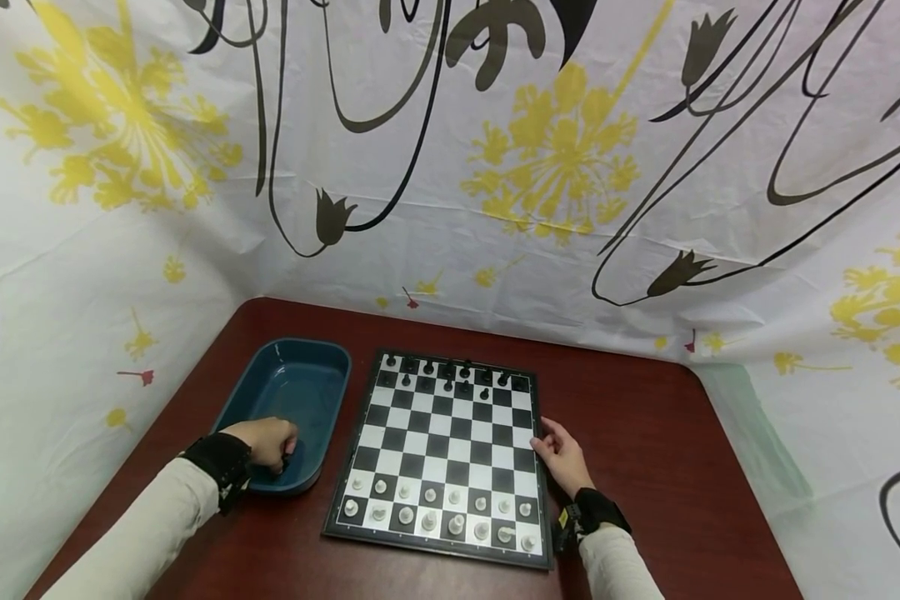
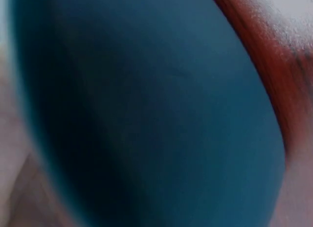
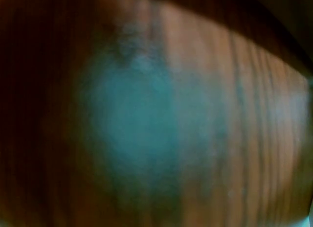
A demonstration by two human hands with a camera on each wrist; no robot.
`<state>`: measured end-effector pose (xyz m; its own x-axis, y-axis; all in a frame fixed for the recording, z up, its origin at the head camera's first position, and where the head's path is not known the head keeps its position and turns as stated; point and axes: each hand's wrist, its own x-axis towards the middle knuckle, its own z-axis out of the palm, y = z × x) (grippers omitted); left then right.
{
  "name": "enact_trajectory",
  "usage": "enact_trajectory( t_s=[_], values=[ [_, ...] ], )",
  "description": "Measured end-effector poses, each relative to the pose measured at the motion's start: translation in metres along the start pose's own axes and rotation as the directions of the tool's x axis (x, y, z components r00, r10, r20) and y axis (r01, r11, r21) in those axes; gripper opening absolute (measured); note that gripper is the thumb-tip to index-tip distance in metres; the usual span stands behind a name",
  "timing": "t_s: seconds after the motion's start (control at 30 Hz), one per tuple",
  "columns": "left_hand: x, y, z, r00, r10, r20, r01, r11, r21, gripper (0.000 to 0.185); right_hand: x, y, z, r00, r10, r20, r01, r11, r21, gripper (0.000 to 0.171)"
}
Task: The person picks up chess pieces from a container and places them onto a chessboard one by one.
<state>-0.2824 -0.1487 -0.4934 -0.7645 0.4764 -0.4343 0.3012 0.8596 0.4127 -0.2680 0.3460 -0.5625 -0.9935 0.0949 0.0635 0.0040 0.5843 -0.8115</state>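
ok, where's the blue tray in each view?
Head: blue tray lower left on the table, beside the chessboard; left hand curled inside its near end.
Left wrist: fills most of the frame, blurred.
Right wrist: not clearly in it; only blurred wood grain with a bluish patch.
Shared landmark: the red-brown table.

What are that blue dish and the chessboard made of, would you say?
The blue dish looks like glazed ceramic or glossy plastic: smooth, rounded walls with a soft sheen. The chessboard seems plastic or laminated board, its flat squares catching glare inside a thin black frame.
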Motion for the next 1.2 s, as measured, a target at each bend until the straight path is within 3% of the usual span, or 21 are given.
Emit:
enact_trajectory(
  t_s=[0.43,0.63,1.0,1.2],
  values=[
    [0.006,0.000,0.001,1.000,-0.011,-0.003,0.011,0.999,-0.040,0.029,0.001,0.003,0.001,0.999,0.042,0.002,-0.042,0.999,-0.010,0.046],
    [0.009,-0.004,-0.005,0.995,0.065,-0.074,-0.065,0.998,0.006,0.025,0.001,0.002,0.001,0.999,0.039,0.004,-0.039,0.999,-0.003,0.045],
    [0.013,0.004,-0.041,0.980,0.136,-0.142,-0.132,0.991,0.039,0.013,0.001,0.001,0.000,0.999,0.032,0.002,-0.032,0.999,0.015,0.046],
    [0.012,0.010,-0.060,0.965,0.174,-0.197,-0.161,0.984,0.080,0.007,0.000,0.000,0.002,1.000,0.031,0.001,-0.031,0.999,0.019,0.046]
  ],
)
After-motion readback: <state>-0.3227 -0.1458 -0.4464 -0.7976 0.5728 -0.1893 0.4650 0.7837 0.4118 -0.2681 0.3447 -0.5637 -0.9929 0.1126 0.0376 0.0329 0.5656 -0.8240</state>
